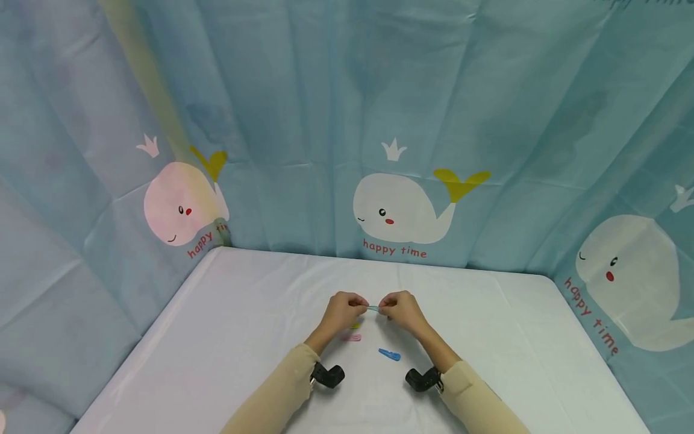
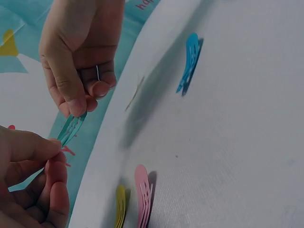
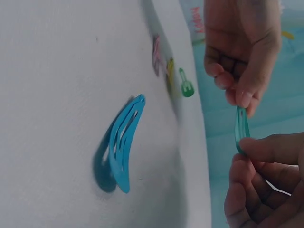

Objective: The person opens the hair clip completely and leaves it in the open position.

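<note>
Both hands pinch a teal-green snap hair clip (image 1: pixel 373 308) between thumb and fingers, one hand at each end, held up over the white table. My left hand (image 1: pixel 344 310) has the left end and my right hand (image 1: pixel 400 308) the right end. The right wrist view shows the long slot in the green clip (image 3: pixel 242 129). Nearer to me on the table lies a blue snap clip (image 1: pixel 389 354), bowed and slotted in the right wrist view. A pink clip (image 1: pixel 352 338) and a yellow clip (image 1: pixel 355 326) lie beside my left hand, partly covered by it in the head view.
Past the yellow clip, a small green piece (image 3: pixel 186 88) shows in the right wrist view. A white cloth covers the table (image 1: pixel 228 361). Blue curtains (image 1: pixel 303 132) with printed whales stand at its back and sides. Each wrist wears a black camera (image 1: pixel 329 376).
</note>
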`<action>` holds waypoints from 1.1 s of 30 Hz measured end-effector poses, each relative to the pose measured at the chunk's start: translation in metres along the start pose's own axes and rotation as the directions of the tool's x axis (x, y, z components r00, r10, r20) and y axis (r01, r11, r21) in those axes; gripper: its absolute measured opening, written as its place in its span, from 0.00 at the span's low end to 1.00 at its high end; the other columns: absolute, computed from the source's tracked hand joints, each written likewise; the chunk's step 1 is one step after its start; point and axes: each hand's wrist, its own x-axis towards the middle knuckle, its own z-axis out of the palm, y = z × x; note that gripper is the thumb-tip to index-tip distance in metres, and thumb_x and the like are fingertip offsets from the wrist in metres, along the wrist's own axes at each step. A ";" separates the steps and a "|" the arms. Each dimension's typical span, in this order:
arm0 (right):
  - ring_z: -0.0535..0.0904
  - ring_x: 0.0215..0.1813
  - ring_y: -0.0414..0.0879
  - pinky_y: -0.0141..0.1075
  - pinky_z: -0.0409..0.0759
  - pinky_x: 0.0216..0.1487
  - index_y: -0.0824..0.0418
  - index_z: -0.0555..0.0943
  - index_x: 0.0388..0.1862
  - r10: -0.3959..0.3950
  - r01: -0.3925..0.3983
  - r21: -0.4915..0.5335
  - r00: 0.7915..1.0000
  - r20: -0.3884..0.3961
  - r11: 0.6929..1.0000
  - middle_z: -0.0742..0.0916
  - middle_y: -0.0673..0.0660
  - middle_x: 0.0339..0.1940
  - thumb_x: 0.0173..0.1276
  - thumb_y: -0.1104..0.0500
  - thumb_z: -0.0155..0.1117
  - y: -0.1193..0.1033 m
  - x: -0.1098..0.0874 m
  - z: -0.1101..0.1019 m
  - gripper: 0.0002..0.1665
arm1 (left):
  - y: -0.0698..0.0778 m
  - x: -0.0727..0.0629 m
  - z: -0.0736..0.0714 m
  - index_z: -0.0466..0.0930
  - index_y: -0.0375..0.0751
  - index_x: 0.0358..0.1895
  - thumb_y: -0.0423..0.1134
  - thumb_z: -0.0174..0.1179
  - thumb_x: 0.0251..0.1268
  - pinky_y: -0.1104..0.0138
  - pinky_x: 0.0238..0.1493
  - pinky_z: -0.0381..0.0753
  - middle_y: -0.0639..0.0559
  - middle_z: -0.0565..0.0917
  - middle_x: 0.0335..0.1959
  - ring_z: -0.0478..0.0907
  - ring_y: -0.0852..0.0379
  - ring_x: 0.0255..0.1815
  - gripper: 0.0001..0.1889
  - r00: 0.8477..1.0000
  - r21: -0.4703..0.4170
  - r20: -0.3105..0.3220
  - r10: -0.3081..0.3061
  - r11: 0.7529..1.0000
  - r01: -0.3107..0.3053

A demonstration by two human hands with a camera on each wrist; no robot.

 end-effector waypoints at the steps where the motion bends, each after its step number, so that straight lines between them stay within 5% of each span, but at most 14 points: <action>1: 0.76 0.25 0.41 0.32 0.74 0.27 0.64 0.85 0.28 0.006 -0.006 0.012 1.000 -0.002 1.000 0.86 0.54 0.24 0.62 0.65 0.68 -0.001 -0.001 -0.001 0.03 | 0.000 -0.001 -0.001 0.87 0.39 0.33 0.34 0.64 0.61 0.69 0.33 0.76 0.49 0.87 0.31 0.77 0.61 0.30 0.04 1.000 -0.013 0.003 -0.001 1.000 0.001; 10: 0.76 0.25 0.42 0.32 0.77 0.30 0.64 0.85 0.31 0.048 -0.050 0.116 0.999 0.023 0.992 0.87 0.57 0.27 0.63 0.64 0.67 -0.007 -0.014 -0.006 0.04 | 0.007 -0.010 -0.008 0.87 0.38 0.35 0.35 0.63 0.63 0.68 0.32 0.77 0.48 0.86 0.31 0.77 0.60 0.29 0.05 0.999 -0.136 0.040 -0.027 0.990 0.032; 19: 0.76 0.25 0.42 0.32 0.75 0.29 0.64 0.85 0.32 -0.016 0.014 0.107 1.000 0.014 0.994 0.88 0.63 0.30 0.64 0.64 0.66 -0.010 -0.030 -0.005 0.04 | 0.006 -0.028 -0.008 0.87 0.37 0.38 0.37 0.63 0.64 0.63 0.38 0.81 0.48 0.86 0.33 0.78 0.58 0.31 0.07 0.994 -0.250 0.075 -0.084 0.963 0.100; 33: 0.76 0.26 0.43 0.33 0.77 0.31 0.68 0.85 0.36 -0.013 -0.021 0.269 0.992 0.124 0.963 0.86 0.57 0.27 0.64 0.59 0.67 -0.007 -0.045 -0.011 0.11 | 0.008 -0.047 -0.011 0.84 0.30 0.42 0.33 0.61 0.65 0.58 0.45 0.85 0.44 0.85 0.39 0.83 0.51 0.41 0.09 0.983 -0.425 0.149 -0.106 0.891 0.160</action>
